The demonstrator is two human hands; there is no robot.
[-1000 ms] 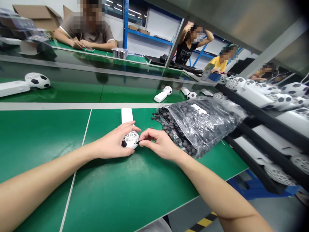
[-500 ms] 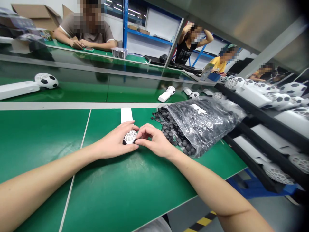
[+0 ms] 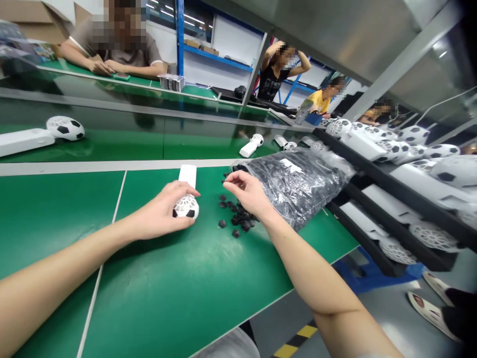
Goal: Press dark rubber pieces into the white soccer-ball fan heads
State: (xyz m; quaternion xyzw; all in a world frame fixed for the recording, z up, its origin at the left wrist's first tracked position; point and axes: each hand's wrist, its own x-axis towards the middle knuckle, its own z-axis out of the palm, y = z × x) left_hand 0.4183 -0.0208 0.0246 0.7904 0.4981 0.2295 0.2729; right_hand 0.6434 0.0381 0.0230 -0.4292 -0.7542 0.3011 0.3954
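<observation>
Your left hand (image 3: 160, 216) clenches a white lattice ball shell with black patches (image 3: 186, 207) above the green tabletop (image 3: 55, 214). Your right hand (image 3: 246, 193) hangs over loose small black pieces (image 3: 234, 219), beside a clear plastic bag (image 3: 298, 186) full of them; its fingers (image 3: 228, 180) curl together, and you cannot tell whether they grip a piece.

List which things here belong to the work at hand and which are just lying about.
At hand: left hand on white football-patterned ball; right hand; loose black pieces; plastic bag.
Lying about: white ball units on black rack; phone on far bench.
</observation>
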